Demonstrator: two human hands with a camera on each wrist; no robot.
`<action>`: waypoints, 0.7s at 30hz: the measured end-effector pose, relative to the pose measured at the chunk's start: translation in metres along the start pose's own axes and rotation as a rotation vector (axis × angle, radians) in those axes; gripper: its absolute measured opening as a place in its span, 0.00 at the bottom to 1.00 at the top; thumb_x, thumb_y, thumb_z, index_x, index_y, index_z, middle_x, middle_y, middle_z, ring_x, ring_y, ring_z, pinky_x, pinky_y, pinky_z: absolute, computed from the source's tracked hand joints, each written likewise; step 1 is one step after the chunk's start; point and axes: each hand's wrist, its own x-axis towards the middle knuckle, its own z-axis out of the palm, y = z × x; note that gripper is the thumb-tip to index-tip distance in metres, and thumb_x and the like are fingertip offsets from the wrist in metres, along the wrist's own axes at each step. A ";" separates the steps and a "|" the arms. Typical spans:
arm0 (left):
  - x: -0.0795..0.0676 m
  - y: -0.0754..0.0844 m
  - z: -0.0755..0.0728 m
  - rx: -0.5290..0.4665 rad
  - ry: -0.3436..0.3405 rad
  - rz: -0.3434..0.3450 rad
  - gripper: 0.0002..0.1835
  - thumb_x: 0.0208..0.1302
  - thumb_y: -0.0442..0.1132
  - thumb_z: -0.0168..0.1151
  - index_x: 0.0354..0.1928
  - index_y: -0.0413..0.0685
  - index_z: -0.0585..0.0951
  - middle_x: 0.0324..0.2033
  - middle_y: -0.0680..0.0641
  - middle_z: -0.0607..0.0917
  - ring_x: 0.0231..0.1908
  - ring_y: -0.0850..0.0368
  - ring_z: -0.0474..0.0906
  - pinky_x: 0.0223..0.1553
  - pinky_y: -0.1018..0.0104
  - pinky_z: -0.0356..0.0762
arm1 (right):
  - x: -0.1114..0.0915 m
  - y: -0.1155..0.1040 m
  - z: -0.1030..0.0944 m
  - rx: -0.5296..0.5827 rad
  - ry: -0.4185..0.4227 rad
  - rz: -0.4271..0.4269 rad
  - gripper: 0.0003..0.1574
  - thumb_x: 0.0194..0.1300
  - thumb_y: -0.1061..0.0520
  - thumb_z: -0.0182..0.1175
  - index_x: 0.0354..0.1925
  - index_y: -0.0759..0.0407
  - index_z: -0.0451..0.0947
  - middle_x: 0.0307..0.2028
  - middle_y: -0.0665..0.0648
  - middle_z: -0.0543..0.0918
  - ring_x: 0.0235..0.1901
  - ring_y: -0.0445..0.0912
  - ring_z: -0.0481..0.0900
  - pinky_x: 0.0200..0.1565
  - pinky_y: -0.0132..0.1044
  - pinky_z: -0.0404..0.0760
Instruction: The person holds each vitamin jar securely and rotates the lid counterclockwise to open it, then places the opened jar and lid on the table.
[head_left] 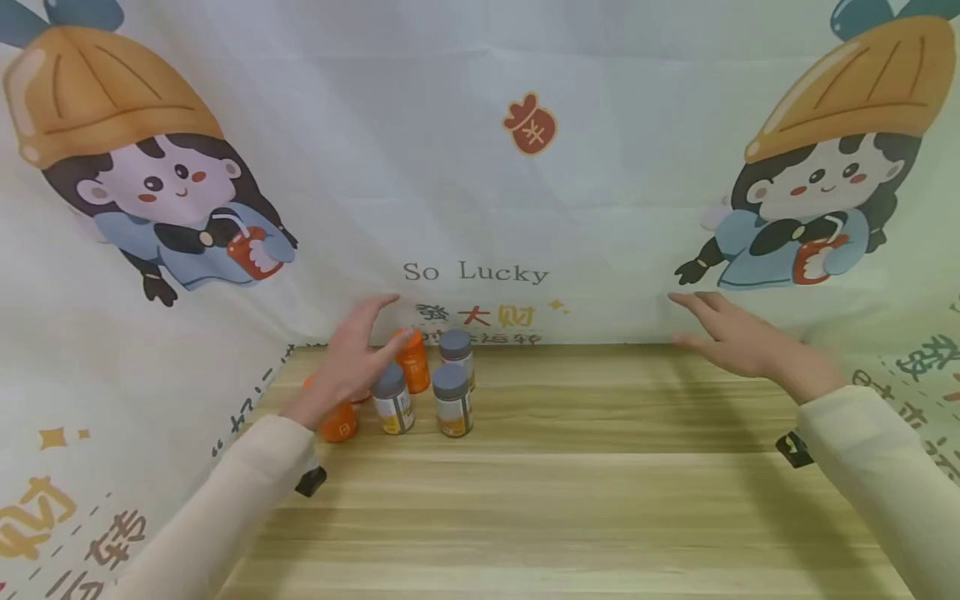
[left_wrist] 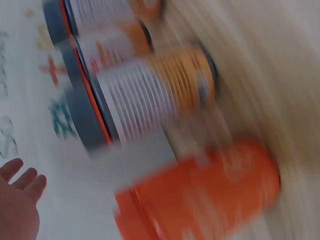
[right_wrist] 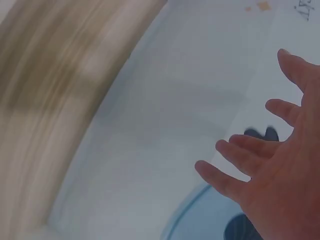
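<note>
My left hand (head_left: 352,354) hovers over a cluster of bottles at the back left of the table, its fingers stretched out and holding nothing. Three bottles have grey caps: one in front (head_left: 453,408), one left of it (head_left: 393,408) and one behind (head_left: 457,347). Orange bottles stand among them, one at the back (head_left: 414,367) and one at the near left (head_left: 339,423), partly hidden by the hand and wrist. Blurred in the left wrist view are an orange bottle (left_wrist: 210,190) and a grey-capped bottle (left_wrist: 145,100). Raised at the right, my right hand (head_left: 738,337) has spread fingers and touches nothing.
A wood-grain table (head_left: 570,517) stretches in front of me. Behind it hangs a white printed cloth (head_left: 615,183) with cartoon figures and lettering, which also runs along both sides.
</note>
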 end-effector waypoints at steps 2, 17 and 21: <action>-0.004 0.012 0.010 -0.082 0.022 0.028 0.34 0.74 0.52 0.61 0.76 0.48 0.66 0.74 0.42 0.70 0.72 0.40 0.67 0.73 0.40 0.68 | 0.002 -0.006 0.007 0.023 0.015 -0.019 0.47 0.78 0.41 0.54 0.80 0.62 0.50 0.74 0.79 0.57 0.68 0.76 0.65 0.65 0.73 0.69; -0.033 0.035 0.065 -0.291 -0.008 -0.080 0.28 0.73 0.48 0.64 0.68 0.42 0.74 0.66 0.40 0.78 0.69 0.41 0.74 0.71 0.44 0.72 | 0.006 -0.049 0.067 0.200 0.002 -0.110 0.43 0.78 0.40 0.54 0.79 0.59 0.56 0.75 0.71 0.64 0.70 0.68 0.68 0.67 0.69 0.71; -0.034 0.034 0.075 -0.347 -0.011 -0.120 0.28 0.73 0.48 0.64 0.69 0.43 0.74 0.67 0.40 0.79 0.69 0.42 0.75 0.70 0.45 0.74 | 0.008 -0.054 0.080 0.257 0.019 -0.159 0.42 0.78 0.42 0.54 0.78 0.62 0.57 0.73 0.71 0.67 0.67 0.67 0.73 0.63 0.65 0.77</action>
